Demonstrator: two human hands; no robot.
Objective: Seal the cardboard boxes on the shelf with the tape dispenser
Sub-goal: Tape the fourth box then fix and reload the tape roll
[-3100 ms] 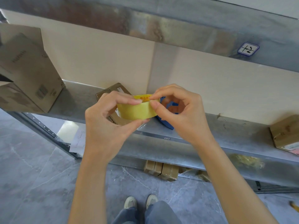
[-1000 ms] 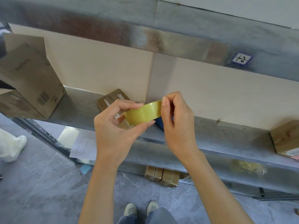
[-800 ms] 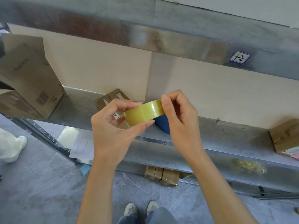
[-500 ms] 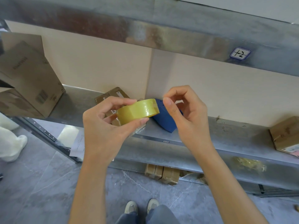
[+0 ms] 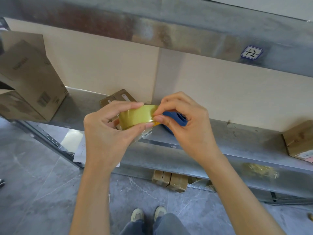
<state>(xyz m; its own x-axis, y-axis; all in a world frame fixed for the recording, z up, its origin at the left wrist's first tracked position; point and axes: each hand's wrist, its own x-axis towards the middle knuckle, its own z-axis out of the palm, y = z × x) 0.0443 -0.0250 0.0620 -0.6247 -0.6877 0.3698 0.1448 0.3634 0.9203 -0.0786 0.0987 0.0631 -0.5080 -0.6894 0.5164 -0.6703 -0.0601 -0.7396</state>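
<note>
Now left hand grips tape roll between thumb and fingers; right hand pinches roll's edge, blue dispenser behind.

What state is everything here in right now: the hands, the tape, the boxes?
Tape roll: held in the air, in front of the shelf.
Left hand: grips the tape roll.
Right hand: pinches the roll's edge.
Blue tape dispenser: lies on the shelf.
Large cardboard box: top flap up, unsealed.
</note>
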